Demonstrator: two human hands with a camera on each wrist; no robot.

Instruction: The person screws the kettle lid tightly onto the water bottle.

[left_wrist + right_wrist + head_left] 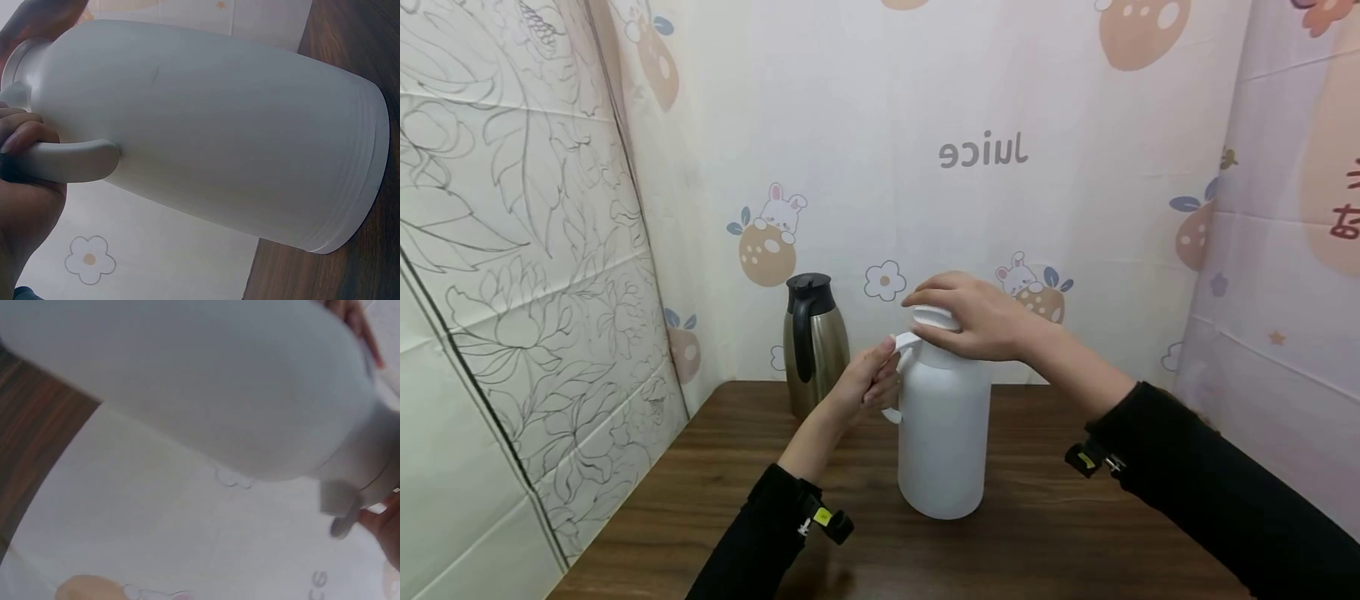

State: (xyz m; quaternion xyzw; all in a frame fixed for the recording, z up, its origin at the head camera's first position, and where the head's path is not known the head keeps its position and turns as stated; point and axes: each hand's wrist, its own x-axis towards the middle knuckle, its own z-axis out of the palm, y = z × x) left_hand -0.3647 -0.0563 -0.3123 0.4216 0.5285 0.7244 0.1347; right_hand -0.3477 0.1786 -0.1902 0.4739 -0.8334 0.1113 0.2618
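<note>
A white thermos jug [943, 442] stands upright on the wooden table, its body filling much of both wrist views. My left hand [867, 379] grips the jug's handle [75, 161], fingers wrapped around it. On top, my right hand [973, 318] holds the white lid [934, 317], with the thumb on the near side and the fingers across the far side. Part of the lid is hidden under that palm. The right wrist view, somewhat blurred, shows the jug's spout [340, 503] close to the right hand's fingers.
Behind and to the left stands a bronze-coloured steel jug [820, 342] with a black handle and lid. The brown table [1075, 508] reaches back to a printed curtain [1075, 208]. More patterned sheets hang at both sides.
</note>
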